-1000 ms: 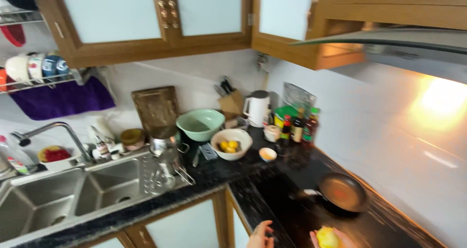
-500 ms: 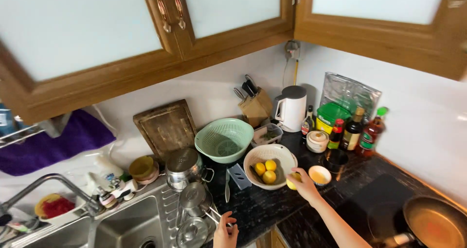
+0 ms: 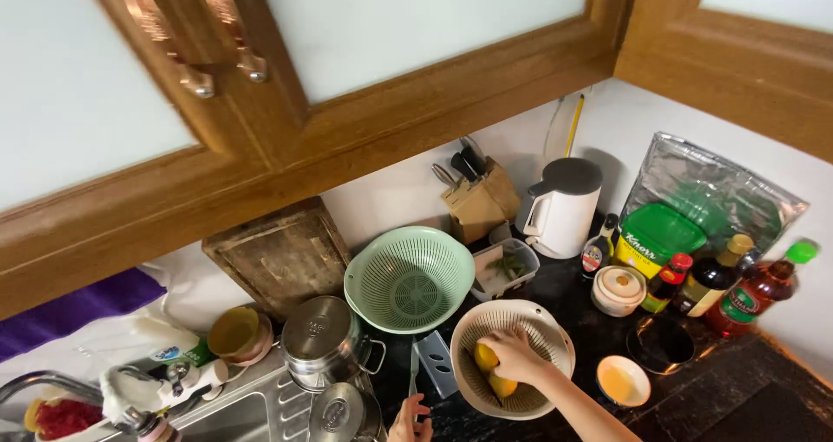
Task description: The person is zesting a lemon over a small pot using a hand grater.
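Note:
My right hand (image 3: 514, 355) reaches into a white colander bowl (image 3: 555, 338) on the dark counter and rests on yellow fruits (image 3: 486, 356) inside it, fingers curled over one. My left hand (image 3: 411, 419) shows only its fingers at the bottom edge, spread on the counter beside a knife (image 3: 413, 368) and a grey rectangular tool (image 3: 436, 363). Whether the right hand grips a fruit or only touches it is unclear.
A green colander (image 3: 409, 279) leans behind the bowl. Steel pot (image 3: 323, 341), wooden board (image 3: 279, 255), knife block (image 3: 479, 201), white kettle (image 3: 563, 206), sauce bottles (image 3: 717, 279), small lidded jar (image 3: 618, 289), small bowl of yellow liquid (image 3: 623, 380). Sink and tap (image 3: 130, 399) lie left. Cabinet doors overhang.
The view has moved closer over the counter. My right hand went from beside the small yellow bowl into the white colander bowl, onto the fruits. My left hand stays low by the knife.

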